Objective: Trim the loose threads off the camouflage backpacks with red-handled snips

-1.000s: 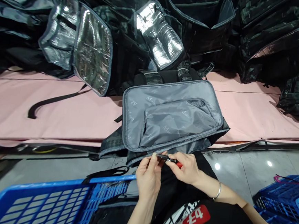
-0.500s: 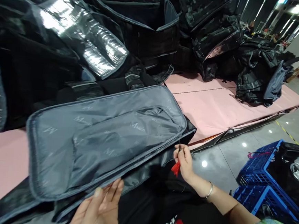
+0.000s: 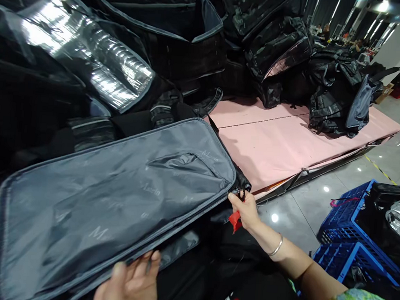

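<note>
A backpack lies opened in front of me, its grey printed lining panel (image 3: 113, 198) facing up and edged with piping. At its near edge, my left hand (image 3: 129, 281) is closed on the rim with bent fingers; part of the grip is hidden. My right hand (image 3: 245, 209) is by the panel's right corner. Its fingers close around a small dark tool, which looks like thread snips (image 3: 241, 194), with a red strip (image 3: 235, 221) hanging from it. The blade end is hidden against the dark fabric.
Black backpacks (image 3: 194, 52) are heaped behind, one showing a silver lining (image 3: 118, 81). Another backpack (image 3: 338, 101) stands farther right on the pink-covered table (image 3: 256, 140). Blue crates (image 3: 342, 226) with black bags stand on the floor at right.
The lining panel has shifted left and toward me in view. My right hand has come up closer to its right corner, and the dark loops of the tool show more.
</note>
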`<state>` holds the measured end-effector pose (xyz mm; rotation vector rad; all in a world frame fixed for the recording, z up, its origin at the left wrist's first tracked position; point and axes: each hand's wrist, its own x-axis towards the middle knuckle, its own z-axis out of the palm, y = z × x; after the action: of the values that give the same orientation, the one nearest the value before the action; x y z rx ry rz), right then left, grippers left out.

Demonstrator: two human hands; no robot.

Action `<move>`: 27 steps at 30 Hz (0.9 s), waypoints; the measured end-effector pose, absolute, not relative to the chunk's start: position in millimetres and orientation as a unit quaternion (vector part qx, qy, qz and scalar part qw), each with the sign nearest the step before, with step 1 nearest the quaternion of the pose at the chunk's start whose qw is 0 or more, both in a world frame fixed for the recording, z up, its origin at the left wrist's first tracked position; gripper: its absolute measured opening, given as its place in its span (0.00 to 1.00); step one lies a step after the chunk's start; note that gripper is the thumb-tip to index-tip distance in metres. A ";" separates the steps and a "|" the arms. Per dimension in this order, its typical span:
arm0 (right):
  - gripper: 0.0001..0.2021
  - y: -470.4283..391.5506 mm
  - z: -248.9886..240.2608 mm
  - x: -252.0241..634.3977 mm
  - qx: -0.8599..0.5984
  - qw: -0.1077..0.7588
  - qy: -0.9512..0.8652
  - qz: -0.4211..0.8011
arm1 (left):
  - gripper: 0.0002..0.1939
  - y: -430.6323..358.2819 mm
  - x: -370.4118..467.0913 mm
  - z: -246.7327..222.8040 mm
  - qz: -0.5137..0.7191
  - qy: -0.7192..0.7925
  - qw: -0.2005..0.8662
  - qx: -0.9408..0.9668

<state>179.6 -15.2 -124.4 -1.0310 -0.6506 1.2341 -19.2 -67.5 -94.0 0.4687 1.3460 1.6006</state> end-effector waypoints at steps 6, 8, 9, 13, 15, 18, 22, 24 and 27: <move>0.21 -45.3 -127.1 160.8 -0.472 0.602 -0.347 0.542 | 0.18 -59.4 35.6 -93.2 0.546 0.522 0.627 0.191; 0.23 -47.0 -126.3 158.5 -0.479 0.597 -0.358 0.534 | 0.17 -55.6 48.6 -93.1 0.536 0.510 0.644 0.195; 0.23 -46.5 -125.3 158.4 -0.479 0.597 -0.363 0.531 | 0.17 -53.7 52.9 -92.8 0.538 0.509 0.643 0.194; 0.22 -43.8 -120.6 162.6 -0.471 0.597 -0.370 0.534 | 0.16 -48.0 60.8 -89.5 0.560 0.523 0.618 0.178; 0.20 -44.4 -119.1 164.7 -0.461 0.593 -0.360 0.553 | 0.16 -46.5 62.4 -87.2 0.566 0.525 0.613 0.166; 0.17 -46.8 -118.1 165.1 -0.436 0.592 -0.316 0.600 | 0.16 -45.2 63.6 -84.9 0.562 0.529 0.617 0.151; 0.19 -47.0 -117.3 163.3 -0.422 0.601 -0.300 0.609 | 0.17 -45.5 60.6 -86.4 0.553 0.521 0.628 0.169; 0.20 -45.7 -116.7 163.2 -0.418 0.602 -0.309 0.606 | 0.18 -47.9 55.8 -89.0 0.536 0.523 0.633 0.195; 0.22 -44.3 -116.1 164.4 -0.404 0.596 -0.321 0.615 | 0.20 -54.3 44.9 -92.9 0.458 0.545 0.629 0.312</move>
<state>164.4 -44.3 -116.1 -0.9370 -0.7446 1.4282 44.9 -54.3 -92.9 0.7160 1.2481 1.0503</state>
